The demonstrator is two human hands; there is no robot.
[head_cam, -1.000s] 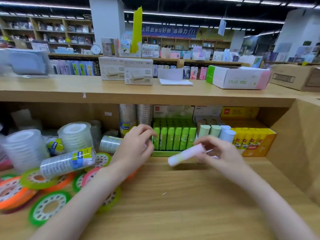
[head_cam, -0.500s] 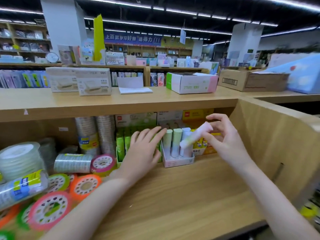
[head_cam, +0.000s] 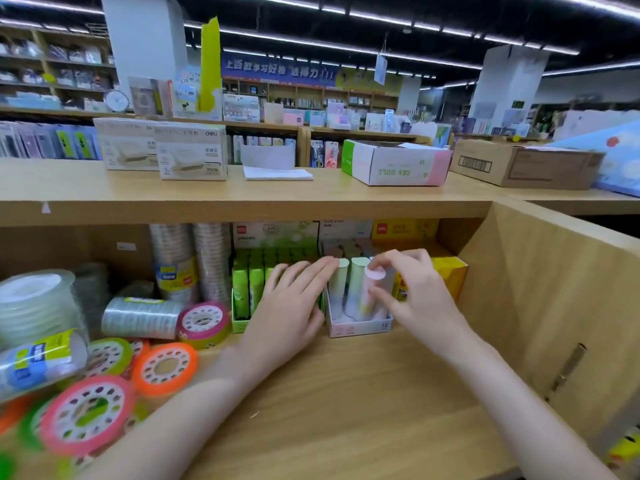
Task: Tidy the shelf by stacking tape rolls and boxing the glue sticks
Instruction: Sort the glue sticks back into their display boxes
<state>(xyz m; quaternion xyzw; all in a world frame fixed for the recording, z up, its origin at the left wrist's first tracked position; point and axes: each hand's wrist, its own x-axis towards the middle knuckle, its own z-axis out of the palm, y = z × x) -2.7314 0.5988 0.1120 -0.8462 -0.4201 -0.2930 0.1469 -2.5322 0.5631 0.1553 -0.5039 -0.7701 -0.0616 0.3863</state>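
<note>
A small pink and white box (head_cam: 360, 328) stands on the lower shelf with pastel glue sticks (head_cam: 356, 284) upright in it. My right hand (head_cam: 412, 292) pinches a pink-capped glue stick (head_cam: 372, 292) that stands upright in the box's right front corner. My left hand (head_cam: 294, 306) lies flat with straight fingers against the box's left side, fingertips touching a green-capped stick. Loose tape rolls (head_cam: 164, 367) in pink, orange and green lie at the left, with clear tape packs (head_cam: 140, 317) behind them.
A green box of green glue sticks (head_cam: 247, 289) sits left of the pink box, a yellow box (head_cam: 450, 275) to its right. The shelf's wooden side wall (head_cam: 540, 306) rises at the right. Boxes (head_cam: 394, 164) stand on the top shelf (head_cam: 242, 199).
My right hand has brought the pink glue stick from tilted above the box down to upright inside it. My left hand stays against the box's left side. The camera view moved closer.
</note>
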